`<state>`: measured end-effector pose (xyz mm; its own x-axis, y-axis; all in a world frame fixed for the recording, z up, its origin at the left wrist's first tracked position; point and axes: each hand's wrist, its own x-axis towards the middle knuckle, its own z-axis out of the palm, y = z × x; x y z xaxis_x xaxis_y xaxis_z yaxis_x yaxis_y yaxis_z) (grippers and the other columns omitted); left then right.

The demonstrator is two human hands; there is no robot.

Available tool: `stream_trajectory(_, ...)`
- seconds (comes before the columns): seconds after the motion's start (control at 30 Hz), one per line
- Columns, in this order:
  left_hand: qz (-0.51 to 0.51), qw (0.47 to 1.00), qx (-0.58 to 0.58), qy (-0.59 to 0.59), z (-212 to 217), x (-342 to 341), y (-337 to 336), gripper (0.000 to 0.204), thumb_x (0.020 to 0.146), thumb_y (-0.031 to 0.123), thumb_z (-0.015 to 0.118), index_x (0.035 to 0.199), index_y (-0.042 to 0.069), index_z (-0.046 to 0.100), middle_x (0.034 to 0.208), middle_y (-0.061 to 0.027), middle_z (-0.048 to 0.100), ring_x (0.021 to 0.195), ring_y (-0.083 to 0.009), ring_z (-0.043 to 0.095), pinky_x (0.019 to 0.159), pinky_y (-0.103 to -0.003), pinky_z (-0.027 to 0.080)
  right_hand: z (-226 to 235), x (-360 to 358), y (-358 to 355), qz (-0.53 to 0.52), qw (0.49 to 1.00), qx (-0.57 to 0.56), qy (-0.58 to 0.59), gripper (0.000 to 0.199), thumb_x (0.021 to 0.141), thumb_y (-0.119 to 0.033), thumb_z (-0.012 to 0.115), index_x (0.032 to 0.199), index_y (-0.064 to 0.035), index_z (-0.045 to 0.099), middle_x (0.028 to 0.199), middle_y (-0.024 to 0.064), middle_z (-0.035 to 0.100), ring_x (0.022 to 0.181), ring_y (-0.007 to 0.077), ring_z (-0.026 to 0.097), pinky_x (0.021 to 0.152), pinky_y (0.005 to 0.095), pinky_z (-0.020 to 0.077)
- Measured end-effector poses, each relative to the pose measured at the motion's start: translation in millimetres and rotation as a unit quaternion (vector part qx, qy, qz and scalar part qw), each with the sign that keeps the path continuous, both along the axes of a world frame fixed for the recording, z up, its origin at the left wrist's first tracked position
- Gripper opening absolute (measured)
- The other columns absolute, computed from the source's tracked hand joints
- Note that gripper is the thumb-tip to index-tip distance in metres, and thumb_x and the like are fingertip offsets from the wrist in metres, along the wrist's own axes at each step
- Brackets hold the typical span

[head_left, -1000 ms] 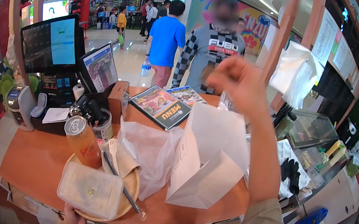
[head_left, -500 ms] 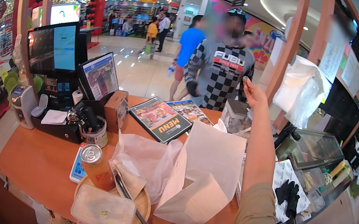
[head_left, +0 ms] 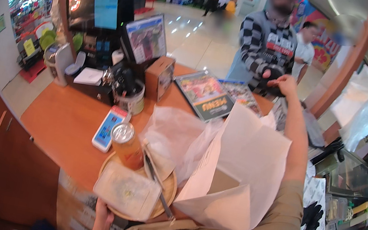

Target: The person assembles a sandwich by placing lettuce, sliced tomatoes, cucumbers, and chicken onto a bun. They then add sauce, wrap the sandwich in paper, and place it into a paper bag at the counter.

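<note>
My left hand (head_left: pixel 103 216) grips the near edge of a round wooden tray (head_left: pixel 171 188). On the tray lie a clear-lidded rectangular food container (head_left: pixel 127 192), a lidded clear can of orange drink (head_left: pixel 129 150), a napkin (head_left: pixel 163 164) and a long dark, thin utensil that I cannot make out. Stretched across the counter, my right hand (head_left: pixel 286 86) has its fingers closed close to the dark-gloved hand (head_left: pixel 273 77) of a person in a checkered top. Whatever is between my fingers is too small to make out. An open white paper bag (head_left: pixel 256 150) stands beneath my right arm.
A crumpled translucent plastic bag (head_left: pixel 169 129) lies beside the paper bag on the orange counter (head_left: pixel 62 120). Beyond are booklets (head_left: pixel 205 94), a wooden box (head_left: pixel 159 78), a utensil tub (head_left: pixel 129 98), a phone-like device (head_left: pixel 110 129) and monitors (head_left: pixel 96 6). Black gloves (head_left: pixel 310 221) lie at right.
The view has swung, shifting the counter rightward. My right hand, raised before with something small in its fingers, has lowered to the other person's hand. That person's arm now reaches toward me.
</note>
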<state>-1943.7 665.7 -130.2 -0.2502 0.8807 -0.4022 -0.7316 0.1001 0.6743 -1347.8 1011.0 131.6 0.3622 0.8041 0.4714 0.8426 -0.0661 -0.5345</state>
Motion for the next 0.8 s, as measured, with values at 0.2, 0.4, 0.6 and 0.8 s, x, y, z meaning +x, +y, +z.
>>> stream_trajectory(0.2,-0.056,0.998,-0.019,0.007,-9,-9,0,0.034,0.086,0.013,0.046,0.117,-0.001,0.046,0.108,-0.0118,0.058,0.098,-0.0226,0.058,0.084,-0.035,0.05,-4,-11,7,0.064,0.982,-0.04,-0.176,0.026,0.06,-0.025,0.078,0.071,-0.004,0.069,0.065,0.0105,0.065,0.062,0.0199,0.063,0.06,0.0303,0.0476)
stream_trajectory(0.4,-0.238,0.937,-0.091,0.239,30,-33,12,0.03,0.087,0.014,0.046,0.114,-0.001,0.048,0.1,-0.0117,0.06,0.083,-0.0189,0.063,0.063,-0.032,0.056,39,-55,-24,0.132,0.985,0.058,-0.091,0.035,0.079,-0.033,0.065,0.087,0.0012,0.064,0.076,0.0099,0.066,0.071,0.0179,0.062,0.065,0.0299,0.046)
stream_trajectory(0.6,-0.406,0.802,-0.09,0.429,75,-56,28,0.025,0.087,0.017,0.05,0.095,-0.005,0.056,0.072,-0.0075,0.061,0.056,-0.0127,0.061,0.05,-0.022,0.051,106,-178,-202,0.254,0.952,0.087,-0.149,0.028,0.083,-0.021,0.06,0.103,-0.0014,0.06,0.098,0.004,0.062,0.086,0.0117,0.054,0.074,0.024,0.0402)
stream_trajectory(0.8,-0.322,0.822,-0.002,0.47,98,-95,39,0.02,0.084,0.012,0.055,0.095,-0.005,0.058,0.078,-0.006,0.061,0.059,-0.0103,0.06,0.051,-0.021,0.05,43,-315,-375,0.543,0.838,-0.024,-0.047,0.032,0.074,-0.013,0.068,0.101,0.0007,0.059,0.102,0.0144,0.059,0.091,0.028,0.059,0.075,0.0349,0.0472)
